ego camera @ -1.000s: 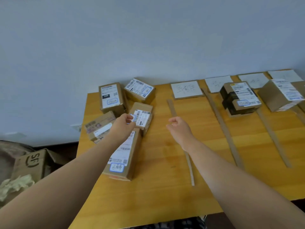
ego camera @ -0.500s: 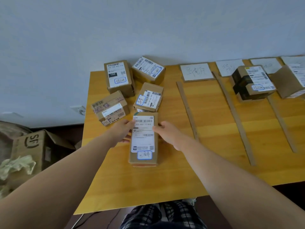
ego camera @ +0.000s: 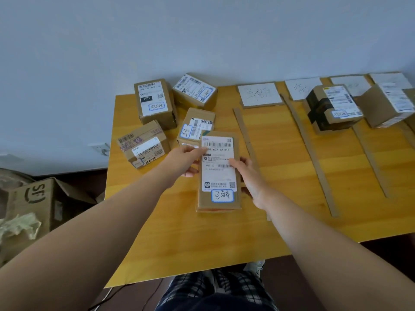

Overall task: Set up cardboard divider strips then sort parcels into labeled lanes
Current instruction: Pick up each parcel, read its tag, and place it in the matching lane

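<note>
The tabletop (ego camera: 224,239) carries everything: an unsorted cluster of parcels at its far left corner, and to the right three cardboard strips running from the far edge toward the near edge, with handwritten cards along the far edge. The first strip (ego camera: 244,133) lies just right of the hands, the second strip (ego camera: 310,153) further right, the third strip (ego camera: 370,162) beyond that. Past the second strip a taped parcel (ego camera: 332,108) already sits in its lane, and another box (ego camera: 390,104) stands close to the right edge.

The long parcel (ego camera: 219,171) lies between the cluster and the first strip, its long axis pointing from the near edge to the far edge, label up, a blue-bordered tag at its near end. The left hand (ego camera: 186,159) presses its left side and the right hand (ego camera: 249,176) its right side, so the grip is a two-handed clamp on this parcel. The lanes lie to the right of the grip, so the right hand is nearer them and would likely lead a sideways carry over the first strip; the tag is too small to read.

Half a second ago both hands were already at its sides in much the same place; a second ago only the left touched it, while it lay angled
</note>
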Available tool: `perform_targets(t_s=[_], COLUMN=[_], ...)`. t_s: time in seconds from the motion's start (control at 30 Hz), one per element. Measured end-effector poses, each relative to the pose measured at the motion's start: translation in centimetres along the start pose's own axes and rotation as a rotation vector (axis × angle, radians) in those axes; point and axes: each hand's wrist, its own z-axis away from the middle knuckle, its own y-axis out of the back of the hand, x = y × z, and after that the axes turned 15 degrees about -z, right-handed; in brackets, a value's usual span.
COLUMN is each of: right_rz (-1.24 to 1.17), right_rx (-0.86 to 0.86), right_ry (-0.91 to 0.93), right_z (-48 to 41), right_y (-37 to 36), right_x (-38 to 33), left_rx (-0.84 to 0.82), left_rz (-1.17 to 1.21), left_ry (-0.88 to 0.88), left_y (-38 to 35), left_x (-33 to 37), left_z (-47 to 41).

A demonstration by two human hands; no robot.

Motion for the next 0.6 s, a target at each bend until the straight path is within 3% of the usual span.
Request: perform_targets(t_s=[0.23, 0.6], right_rz=[-0.134, -0.158], right_rx=[0.026, 0.051], right_ry=[0.183, 0.275], right_z=[0.8, 1.3], right_y=[1.0, 1.4], right_x=[-4.5, -7.2], left_rx=[0.091, 0.19], left_rz=[0.116, 0.101], left_ry=[-0.127, -0.145], left_y=[-0.1, 0.3], left_x=[3.4, 5.2], left_z=[1.1, 1.7])
